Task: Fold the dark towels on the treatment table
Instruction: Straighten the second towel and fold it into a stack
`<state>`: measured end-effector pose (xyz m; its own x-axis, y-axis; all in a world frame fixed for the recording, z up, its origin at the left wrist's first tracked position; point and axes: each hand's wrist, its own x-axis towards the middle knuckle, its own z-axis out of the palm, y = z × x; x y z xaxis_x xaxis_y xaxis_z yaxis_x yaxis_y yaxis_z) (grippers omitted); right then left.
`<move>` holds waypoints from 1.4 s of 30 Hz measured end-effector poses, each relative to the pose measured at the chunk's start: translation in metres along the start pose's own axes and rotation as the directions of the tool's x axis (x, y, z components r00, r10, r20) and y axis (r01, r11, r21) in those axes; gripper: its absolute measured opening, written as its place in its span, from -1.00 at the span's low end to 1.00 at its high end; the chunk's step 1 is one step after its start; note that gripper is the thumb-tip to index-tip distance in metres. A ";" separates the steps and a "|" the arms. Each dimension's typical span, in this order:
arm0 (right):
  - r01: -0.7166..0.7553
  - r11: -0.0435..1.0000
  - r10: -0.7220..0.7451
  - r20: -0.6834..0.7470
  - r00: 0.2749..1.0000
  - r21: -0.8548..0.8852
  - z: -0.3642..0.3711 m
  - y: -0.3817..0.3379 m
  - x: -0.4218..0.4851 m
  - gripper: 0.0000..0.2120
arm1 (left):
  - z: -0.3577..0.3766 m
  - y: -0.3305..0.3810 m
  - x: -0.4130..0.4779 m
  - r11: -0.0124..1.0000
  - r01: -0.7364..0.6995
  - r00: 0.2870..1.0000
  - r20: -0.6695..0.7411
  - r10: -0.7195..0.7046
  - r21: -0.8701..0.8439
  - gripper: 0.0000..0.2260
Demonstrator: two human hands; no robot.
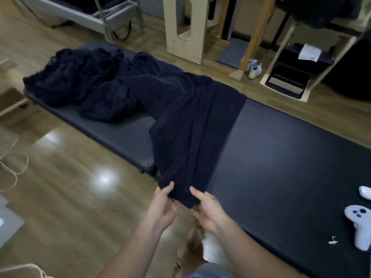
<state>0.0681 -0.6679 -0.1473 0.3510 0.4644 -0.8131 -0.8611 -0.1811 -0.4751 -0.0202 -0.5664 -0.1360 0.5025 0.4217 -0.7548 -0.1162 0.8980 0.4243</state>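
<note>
A dark navy towel point(192, 125) stretches across the black treatment table point(281, 157) and hangs over its near edge. My left hand point(163, 207) and my right hand point(206, 209) both pinch the towel's near end, side by side, just off the table's edge. The thumbs lie on top of the cloth, the fingers beneath it. A crumpled heap of more dark towels point(80, 81) lies on the far left end of the table, touching the stretched towel.
Two white game controllers point(359, 223) lie on the table at the right edge. Glossy wooden floor is to the left, with loose cord point(14, 163). Wooden frames, a stool and white shoes point(254, 69) stand beyond the table.
</note>
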 end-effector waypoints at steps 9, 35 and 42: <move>-0.088 0.978 0.101 0.058 0.993 -0.191 0.011 0.042 -0.030 -0.69 | -0.046 -0.043 -0.063 0.997 -0.067 0.991 -0.115 0.069 0.023 -0.83; -0.059 0.946 0.046 0.046 0.998 0.317 -0.028 -0.150 0.042 -0.68 | -0.171 -0.056 -0.117 0.877 -0.428 0.622 -0.776 0.108 -0.220 -0.83; 0.004 0.944 0.019 -0.066 0.998 0.330 -0.108 -0.185 0.043 -0.54 | -0.173 -0.043 -0.113 0.796 -0.573 0.453 -0.885 0.109 -0.196 -0.88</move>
<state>0.2818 -0.7085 -0.1306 0.3583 0.4026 -0.8423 -0.9328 0.1174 -0.3406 -0.2204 -0.6308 -0.1555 -0.5427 0.4000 -0.7386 -0.5482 0.4976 0.6723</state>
